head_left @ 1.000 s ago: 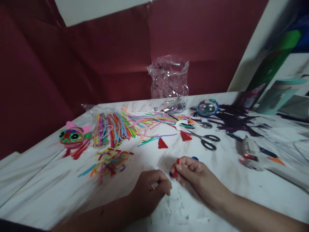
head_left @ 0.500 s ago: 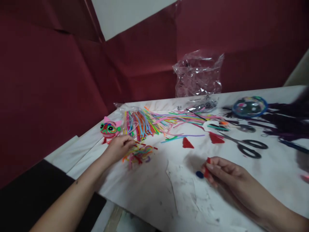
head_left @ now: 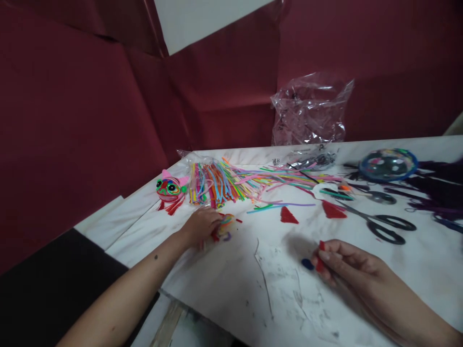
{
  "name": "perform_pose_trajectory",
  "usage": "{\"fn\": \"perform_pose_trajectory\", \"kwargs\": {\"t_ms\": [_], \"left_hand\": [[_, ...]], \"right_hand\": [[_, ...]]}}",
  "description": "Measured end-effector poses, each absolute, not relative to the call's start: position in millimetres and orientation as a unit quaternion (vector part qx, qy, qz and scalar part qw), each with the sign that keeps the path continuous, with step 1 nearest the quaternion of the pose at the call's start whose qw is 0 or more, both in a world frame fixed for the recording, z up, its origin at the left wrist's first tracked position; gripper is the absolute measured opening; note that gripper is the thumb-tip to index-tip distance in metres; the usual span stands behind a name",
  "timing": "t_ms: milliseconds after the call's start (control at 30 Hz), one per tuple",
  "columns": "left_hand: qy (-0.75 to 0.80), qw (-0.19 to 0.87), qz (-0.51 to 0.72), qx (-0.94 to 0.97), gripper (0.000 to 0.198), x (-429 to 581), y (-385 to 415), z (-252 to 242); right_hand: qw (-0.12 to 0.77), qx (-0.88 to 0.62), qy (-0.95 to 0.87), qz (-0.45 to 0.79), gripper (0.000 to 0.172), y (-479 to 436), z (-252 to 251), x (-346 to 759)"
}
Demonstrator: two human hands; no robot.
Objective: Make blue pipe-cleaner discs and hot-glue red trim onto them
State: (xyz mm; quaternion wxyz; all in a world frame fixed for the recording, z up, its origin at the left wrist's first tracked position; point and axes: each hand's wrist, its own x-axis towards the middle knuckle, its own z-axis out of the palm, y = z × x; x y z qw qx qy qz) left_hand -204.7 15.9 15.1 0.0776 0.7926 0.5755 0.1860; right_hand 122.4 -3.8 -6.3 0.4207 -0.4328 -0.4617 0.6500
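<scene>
My left hand is lowered over a small heap of colourful pipe cleaner scraps on the white table; its fingers curl down and the fingertips are hidden and blurred. Between thumb and fingers, my right hand pinches a small red strip, held upright. Just left of that strip is a dark blue disc; whether it touches my fingers I cannot tell. Two red triangular pieces lie farther back, near black-handled scissors.
A pink decorated animal-face figure stands at the left beside bundled pipe cleaners. Behind them sits a clear plastic bag. A round blue-rimmed container and dark purple strands are at right. Marked paper lies in front.
My left hand has moved right and down onto the scrap heap, covering part of it. My right hand keeps its pinch on the red strip. The view has shifted slightly left.
</scene>
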Motion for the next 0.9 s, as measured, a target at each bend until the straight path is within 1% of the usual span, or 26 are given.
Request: {"fn": "perform_pose_trajectory", "kwargs": {"t_ms": [100, 233, 433, 600, 767, 900], "left_hand": [[0.604, 0.079, 0.217, 0.763, 0.019, -209, 23, 19], [0.639, 0.110, 0.255, 0.718, 0.018, -218, 25, 26], [0.661, 0.136, 0.294, 0.677, 0.022, -221, 20, 29], [0.673, 0.102, 0.297, 0.670, 0.015, -225, 21, 17], [0.690, 0.036, 0.313, 0.651, 0.020, -234, 17, 16], [0.697, 0.036, 0.293, 0.653, 0.021, -236, 8, 20]], "right_hand": [[0.422, -0.436, -0.450, 0.655, 0.037, -3, -10, 125], [0.418, -0.431, -0.447, 0.663, 0.035, -2, -15, 127], [0.424, -0.435, -0.417, 0.676, 0.035, -3, -11, 122], [0.429, -0.443, -0.412, 0.671, 0.035, -3, -8, 120], [0.427, -0.444, -0.414, 0.670, 0.033, -3, -12, 123], [0.418, -0.441, -0.418, 0.675, 0.031, -4, -14, 126]]}}
